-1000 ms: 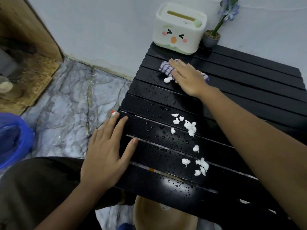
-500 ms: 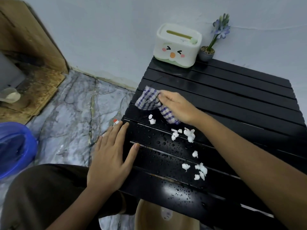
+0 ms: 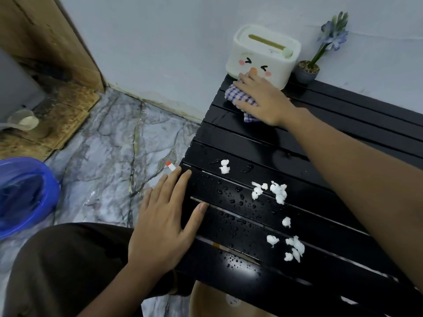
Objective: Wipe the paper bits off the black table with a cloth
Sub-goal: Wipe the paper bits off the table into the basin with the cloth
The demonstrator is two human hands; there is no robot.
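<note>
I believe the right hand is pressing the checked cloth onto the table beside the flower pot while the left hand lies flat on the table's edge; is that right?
Not quite: the head view shows the right hand pressing the checked cloth onto the table in front of the white tissue box, not beside the flower pot. The left hand does lie flat on the table's edge.

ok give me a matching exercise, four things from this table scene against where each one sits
1. checked blue-and-white cloth
2. white paper bits
3. cream face-printed tissue box
4. blue plastic basin

a. on the floor, left of the table
b. under the right hand
c. scattered on the wet near slats
d. at the table's far edge by the wall

Pairs: 1-b, 2-c, 3-d, 4-a
</note>
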